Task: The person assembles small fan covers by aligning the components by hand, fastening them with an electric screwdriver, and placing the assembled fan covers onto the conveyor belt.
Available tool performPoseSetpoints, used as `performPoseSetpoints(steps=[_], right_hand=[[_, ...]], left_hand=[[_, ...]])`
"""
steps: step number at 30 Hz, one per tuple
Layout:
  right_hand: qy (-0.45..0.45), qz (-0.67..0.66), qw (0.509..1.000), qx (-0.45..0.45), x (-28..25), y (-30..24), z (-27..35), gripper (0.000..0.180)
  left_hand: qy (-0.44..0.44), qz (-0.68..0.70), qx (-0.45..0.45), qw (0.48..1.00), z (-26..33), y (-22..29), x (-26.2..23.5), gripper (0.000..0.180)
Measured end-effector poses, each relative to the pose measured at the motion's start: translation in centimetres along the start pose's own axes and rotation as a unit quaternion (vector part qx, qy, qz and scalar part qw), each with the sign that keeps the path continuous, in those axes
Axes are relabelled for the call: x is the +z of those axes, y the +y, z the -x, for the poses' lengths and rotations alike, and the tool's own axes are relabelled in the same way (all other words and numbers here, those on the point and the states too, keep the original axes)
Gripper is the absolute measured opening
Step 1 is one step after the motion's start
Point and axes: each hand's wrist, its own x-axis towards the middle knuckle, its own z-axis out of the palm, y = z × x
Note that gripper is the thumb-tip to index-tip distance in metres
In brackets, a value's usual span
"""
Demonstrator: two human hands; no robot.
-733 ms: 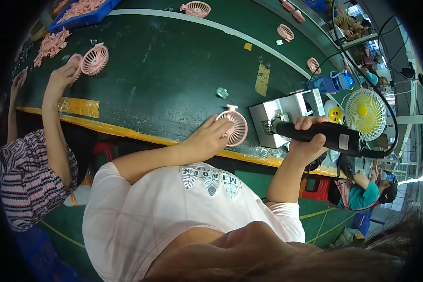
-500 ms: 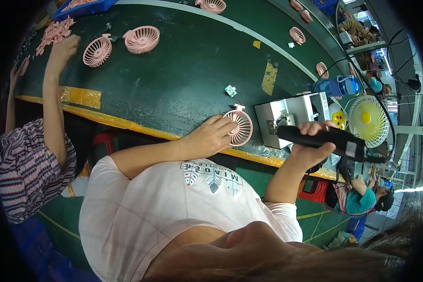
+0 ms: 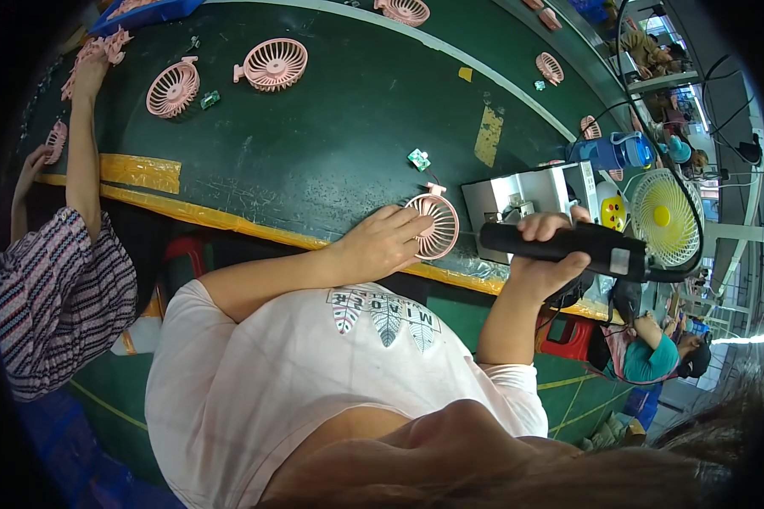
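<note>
My left hand (image 3: 388,240) grips the left rim of a round pink slatted fan housing (image 3: 441,229) at the table's near edge. A small green circuit board (image 3: 418,159) lies just beyond the housing, joined to it by a thin wire. My right hand (image 3: 545,254) is closed round a black power screwdriver (image 3: 598,246) with a cord at its right end. The tool is held nearly level above the table, its left end close to the housing but apart from it.
Behind the tool stands a white metal box device (image 3: 530,191). A blue bottle (image 3: 611,153) and a yellow-white desk fan (image 3: 666,216) are at the right. More pink housings (image 3: 273,64) lie farther off. A co-worker's hand (image 3: 89,76) reaches into pink parts (image 3: 102,47) at the left.
My right hand has brought the screwdriver left and slightly down, nearer the housing. The far housings have shifted right. The co-worker's hand has moved up into the pink parts.
</note>
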Motion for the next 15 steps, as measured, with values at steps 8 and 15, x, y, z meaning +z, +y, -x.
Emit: performPoseSetpoints(steps=[8,15], right_hand=[[-0.073,0.012,0.997,-0.023,1.8,2.6,2.2,0.067],[-0.049,0.008,0.999,0.009,2.4,3.3,2.1,0.064]], left_hand=[[-0.001,-0.003,-0.008,1.0,-0.2,0.2,-0.3,0.019],[0.018,-0.007,-0.002,1.0,-0.3,0.0,0.1,0.018]])
